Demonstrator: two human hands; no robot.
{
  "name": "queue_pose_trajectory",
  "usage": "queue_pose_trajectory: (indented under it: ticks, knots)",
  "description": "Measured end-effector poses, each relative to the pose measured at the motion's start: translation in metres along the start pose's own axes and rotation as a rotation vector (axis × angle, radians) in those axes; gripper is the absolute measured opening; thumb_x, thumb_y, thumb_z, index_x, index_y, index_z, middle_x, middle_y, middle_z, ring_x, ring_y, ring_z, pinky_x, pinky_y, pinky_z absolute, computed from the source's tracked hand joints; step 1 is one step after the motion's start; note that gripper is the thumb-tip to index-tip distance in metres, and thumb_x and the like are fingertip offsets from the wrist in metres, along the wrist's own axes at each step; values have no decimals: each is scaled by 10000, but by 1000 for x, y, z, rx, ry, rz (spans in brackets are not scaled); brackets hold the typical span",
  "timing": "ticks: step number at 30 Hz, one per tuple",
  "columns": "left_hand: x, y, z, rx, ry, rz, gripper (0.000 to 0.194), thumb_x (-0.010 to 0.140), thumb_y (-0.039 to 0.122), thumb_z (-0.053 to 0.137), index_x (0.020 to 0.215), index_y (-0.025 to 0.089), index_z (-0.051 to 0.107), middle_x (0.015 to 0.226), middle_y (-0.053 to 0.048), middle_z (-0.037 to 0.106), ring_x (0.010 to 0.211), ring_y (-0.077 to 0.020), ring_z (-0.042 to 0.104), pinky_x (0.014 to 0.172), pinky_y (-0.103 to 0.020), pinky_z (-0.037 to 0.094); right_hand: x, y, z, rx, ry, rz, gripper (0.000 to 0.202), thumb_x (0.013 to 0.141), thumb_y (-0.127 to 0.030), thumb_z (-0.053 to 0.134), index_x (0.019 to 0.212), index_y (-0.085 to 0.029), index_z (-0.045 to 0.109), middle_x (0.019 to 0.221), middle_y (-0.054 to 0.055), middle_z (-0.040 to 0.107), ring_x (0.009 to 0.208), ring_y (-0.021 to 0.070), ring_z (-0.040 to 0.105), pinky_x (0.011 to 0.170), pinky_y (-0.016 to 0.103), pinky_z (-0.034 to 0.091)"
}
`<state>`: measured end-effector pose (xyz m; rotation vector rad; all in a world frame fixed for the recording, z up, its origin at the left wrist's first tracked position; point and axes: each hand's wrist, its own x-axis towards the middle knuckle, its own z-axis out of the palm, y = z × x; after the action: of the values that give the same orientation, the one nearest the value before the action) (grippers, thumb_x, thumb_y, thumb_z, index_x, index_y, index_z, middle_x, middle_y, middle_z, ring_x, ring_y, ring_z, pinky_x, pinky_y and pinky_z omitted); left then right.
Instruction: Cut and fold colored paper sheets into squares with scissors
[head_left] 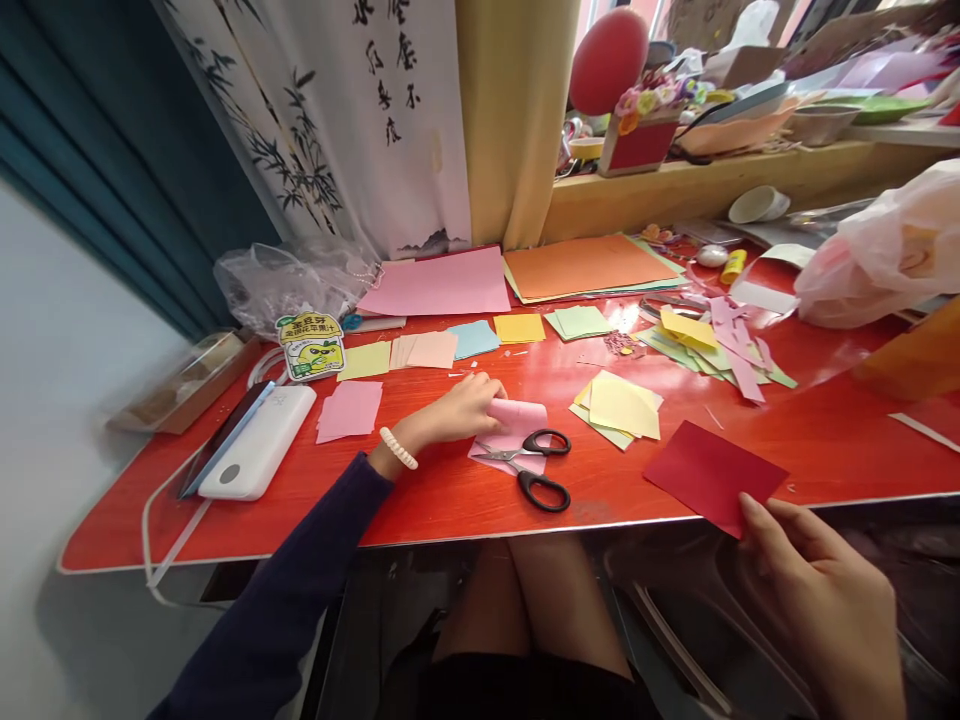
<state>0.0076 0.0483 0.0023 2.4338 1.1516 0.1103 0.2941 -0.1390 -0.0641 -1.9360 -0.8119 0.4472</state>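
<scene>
My left hand (pixel 466 408) pinches the curled upper edge of a pink paper (pixel 525 412) near the middle of the table. Black-handled scissors (pixel 545 490) lie open across that pink paper, with their blades toward my left hand. At the front right, my right hand (pixel 817 580) grips the corner of a dark red paper square (pixel 712 472) between thumb and fingers, over the table's edge. A pile of pale yellow and green squares (pixel 621 405) rests between the scissors and the red square.
Small coloured paper stacks (pixel 431 349) form a row behind my left hand. Larger orange sheets (pixel 592 264) lie at the back. A white power bank (pixel 259 445) is at the left. Paper scraps (pixel 731 345) and a plastic bag (pixel 885 240) occupy the right.
</scene>
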Motion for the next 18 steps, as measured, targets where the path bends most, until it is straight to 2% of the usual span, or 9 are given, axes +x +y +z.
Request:
queue_pose_trajectory:
  ticks: [3,6,8,10,13,15,16,17,18]
  knots:
    - [-7,-2,-12,-66,49,-62,192,780,216,499,963,164,521,1018,-86,551,899,-216,530,802,-337,438,1,-2,0,-162,9,21,308,706,-578,611,791,-283,617,680,42,623,661,280,577,674,413,379]
    - [-15,-4,-23,-156,63,-59,391,788,254,514,1166,166,463,1184,-101,542,1051,-217,526,898,-321,422,3,-2,2,-253,29,-55,338,735,-586,569,893,-288,580,705,53,618,699,302,590,680,410,375]
    - [-18,-6,-24,-252,1,12,495,785,257,525,1263,185,418,1272,-90,510,1137,-208,500,950,-308,402,6,0,4,-281,13,-101,360,756,-579,557,961,-284,569,726,61,622,721,304,595,673,397,371]
    - [-18,-7,-19,-266,-94,70,539,767,257,549,1288,203,423,1272,-79,510,1145,-212,498,957,-310,400,7,0,6,-309,11,-120,409,775,-584,541,1036,-271,567,744,68,622,709,306,589,654,392,362]
    - [-14,-6,-8,-134,-166,38,530,738,287,587,1244,178,471,1201,-96,513,1044,-223,531,898,-315,424,0,-11,11,-362,151,-152,509,802,-589,520,1166,-235,546,703,51,569,626,285,545,611,383,347]
    - [-10,-4,-3,-85,-178,-2,494,730,295,593,1195,161,490,1145,-95,523,976,-215,538,847,-303,431,-13,-29,16,-351,283,-305,498,830,-560,515,1189,-217,551,652,26,517,547,241,505,577,367,359]
    - [-8,-2,-2,-78,-188,-14,457,726,288,593,1156,159,503,1103,-87,539,935,-209,540,814,-295,432,-21,-40,21,-319,321,-449,437,849,-530,512,1151,-220,571,632,18,514,506,213,492,554,351,373]
    - [-7,0,-2,-67,-200,-25,409,721,281,594,1104,161,519,1048,-74,555,889,-202,539,778,-288,431,-28,-52,26,-275,284,-627,337,881,-476,497,1105,-238,582,639,20,544,494,190,505,544,332,398]
    - [-5,2,-3,-53,-213,-38,351,712,278,600,1037,164,535,986,-61,564,840,-197,533,742,-285,427,-35,-62,33,-235,187,-808,251,913,-409,476,1091,-260,571,666,22,580,529,182,544,557,315,426]
